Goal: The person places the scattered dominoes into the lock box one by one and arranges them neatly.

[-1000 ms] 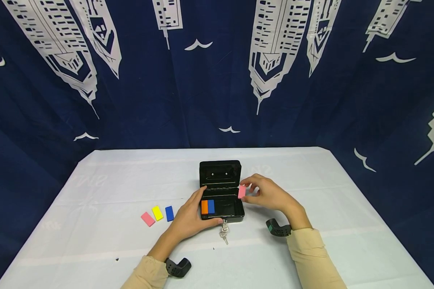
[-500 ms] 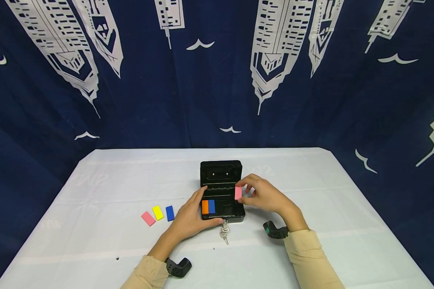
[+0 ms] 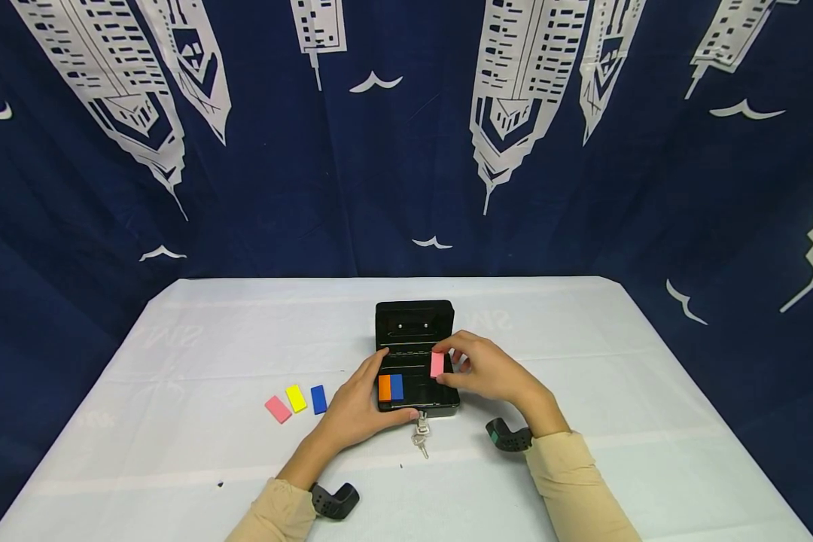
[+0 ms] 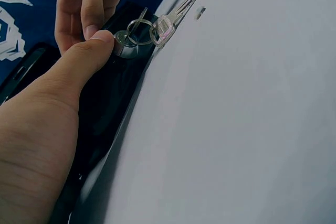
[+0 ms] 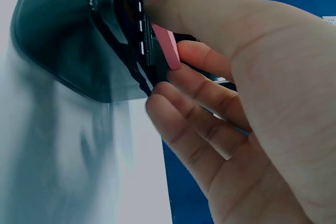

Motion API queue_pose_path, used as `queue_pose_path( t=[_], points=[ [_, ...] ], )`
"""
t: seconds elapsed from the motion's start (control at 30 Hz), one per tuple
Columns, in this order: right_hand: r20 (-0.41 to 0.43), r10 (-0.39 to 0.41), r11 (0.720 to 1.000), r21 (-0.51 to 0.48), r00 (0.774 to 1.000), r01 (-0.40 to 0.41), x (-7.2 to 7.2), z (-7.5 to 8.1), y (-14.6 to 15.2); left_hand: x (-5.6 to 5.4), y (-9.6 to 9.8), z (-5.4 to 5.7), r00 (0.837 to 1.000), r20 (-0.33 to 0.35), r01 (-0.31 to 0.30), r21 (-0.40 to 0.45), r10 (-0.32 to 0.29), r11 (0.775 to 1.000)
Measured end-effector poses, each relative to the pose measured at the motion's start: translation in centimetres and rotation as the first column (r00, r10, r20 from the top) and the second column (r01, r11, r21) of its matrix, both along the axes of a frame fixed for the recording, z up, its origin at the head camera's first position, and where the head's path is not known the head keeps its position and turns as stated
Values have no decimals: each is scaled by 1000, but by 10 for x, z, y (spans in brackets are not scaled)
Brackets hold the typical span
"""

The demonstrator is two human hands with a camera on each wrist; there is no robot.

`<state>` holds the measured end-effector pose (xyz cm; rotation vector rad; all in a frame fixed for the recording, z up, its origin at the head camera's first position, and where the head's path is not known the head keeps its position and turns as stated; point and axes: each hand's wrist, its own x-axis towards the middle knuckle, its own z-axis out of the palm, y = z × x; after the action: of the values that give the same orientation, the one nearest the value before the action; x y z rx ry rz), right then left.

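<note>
A black metal cash box [image 3: 423, 392] stands on the table with its lid [image 3: 413, 322] raised. My left hand [image 3: 354, 409] holds its left side, the thumb at the front edge beside the lock [image 4: 126, 45] and a fingertip near the hinge. My right hand [image 3: 482, 366] pinches a pink block [image 3: 436, 365] between thumb and fingers, over the right part of the box. In the right wrist view the block [image 5: 167, 45] shows close to the hinge. An orange block [image 3: 384, 388] and a blue block [image 3: 397, 387] lie side by side inside, at the left.
Left of the box lie a second pink block [image 3: 278, 409], a yellow block [image 3: 296, 399] and another blue block [image 3: 318, 400]. Keys on a ring [image 3: 420, 444] hang from the front lock. A small dark speck [image 3: 220, 485] is on the white tablecloth [image 3: 142, 452].
My right hand has carried the pink block leftward, from the box's right edge to over its inside. The left hand and the box have stayed put.
</note>
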<state>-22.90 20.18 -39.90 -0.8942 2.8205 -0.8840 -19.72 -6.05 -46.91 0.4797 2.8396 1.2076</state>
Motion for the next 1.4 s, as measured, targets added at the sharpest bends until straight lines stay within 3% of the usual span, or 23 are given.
queue_pose_path(
  t=[0.67, 0.97, 1.4],
  points=[
    [-42, 56, 998, -6, 998, -57, 2, -7, -15, -2, 0, -2, 1000, -25, 10, 9, -10, 1000],
    [-57, 83, 997, 16, 995, -82, 2, -13, -22, -1, 0, -1, 1000, -4, 6, 12, -6, 1000],
    [-64, 51, 995, 88, 997, -46, 4, -18, -31, -1, 0, 0, 1000, -5, 16, 9, -15, 1000]
  ],
)
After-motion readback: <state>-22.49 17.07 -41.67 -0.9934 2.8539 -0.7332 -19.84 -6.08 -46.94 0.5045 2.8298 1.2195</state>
